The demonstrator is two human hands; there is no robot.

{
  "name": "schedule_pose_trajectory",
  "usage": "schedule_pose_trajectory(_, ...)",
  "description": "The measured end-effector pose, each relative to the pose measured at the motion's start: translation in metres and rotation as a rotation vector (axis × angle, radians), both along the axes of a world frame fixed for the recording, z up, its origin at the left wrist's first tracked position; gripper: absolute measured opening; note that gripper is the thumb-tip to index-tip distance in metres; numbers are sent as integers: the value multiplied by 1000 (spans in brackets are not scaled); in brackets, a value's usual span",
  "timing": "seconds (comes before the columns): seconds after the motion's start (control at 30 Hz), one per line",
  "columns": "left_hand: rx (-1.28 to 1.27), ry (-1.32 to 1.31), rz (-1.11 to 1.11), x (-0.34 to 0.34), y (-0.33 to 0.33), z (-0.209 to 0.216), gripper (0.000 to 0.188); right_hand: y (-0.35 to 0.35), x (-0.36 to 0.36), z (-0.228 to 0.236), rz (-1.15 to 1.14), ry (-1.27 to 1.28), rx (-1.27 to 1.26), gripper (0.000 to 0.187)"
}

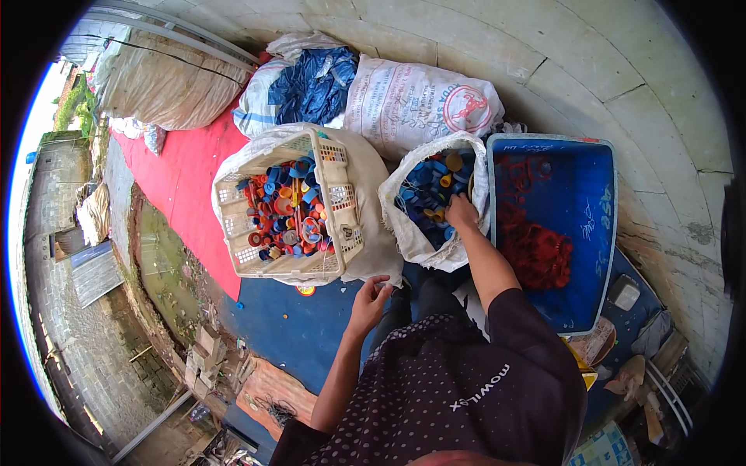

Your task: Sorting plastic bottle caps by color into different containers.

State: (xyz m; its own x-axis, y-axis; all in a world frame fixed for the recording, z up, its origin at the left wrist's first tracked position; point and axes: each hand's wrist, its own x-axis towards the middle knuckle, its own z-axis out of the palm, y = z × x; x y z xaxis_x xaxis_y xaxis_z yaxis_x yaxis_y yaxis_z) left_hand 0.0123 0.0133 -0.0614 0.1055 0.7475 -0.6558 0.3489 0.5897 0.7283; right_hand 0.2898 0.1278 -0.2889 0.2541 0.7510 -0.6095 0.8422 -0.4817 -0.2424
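My right hand (461,211) reaches into an open white sack (404,225) filled with mostly blue bottle caps (423,190); its fingers are down among the caps, and I cannot tell what they hold. My left hand (370,299) hovers low in front of me over the blue mat (295,322), fingers loosely curled around something small that I cannot make out. A cream plastic basket (233,225) full of mixed red, blue and orange caps sits to the left of the sack.
A blue plastic tub (583,233) holding red rings stands right of the sack. Filled white sacks (420,101) and a blue bag (311,85) lie behind. A red mat (186,171) stretches left; a concrete wall curves at the back; clutter lies at lower right.
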Motion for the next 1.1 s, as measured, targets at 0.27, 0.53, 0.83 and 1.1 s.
schedule_pose_trajectory(0.27, 7, -11, -32, 3, 12, 4, 28, -2, 3, 12, 1, -44, 127, 50)
schedule_pose_trajectory(0.53, 29, -14, 41, -3, 0, -10, 27, 21, -5, -5, 63, -93, 90, 45)
schedule_pose_trajectory(0.83, 26, -71, 47, 3, 0, -4, 28, 5, -7, 0, -34, -1, 174, 34)
schedule_pose_trajectory(1.1, -19, -318, 8, 20, 17, -5, 32, -60, -36, 65, -698, 872, 441, 32)
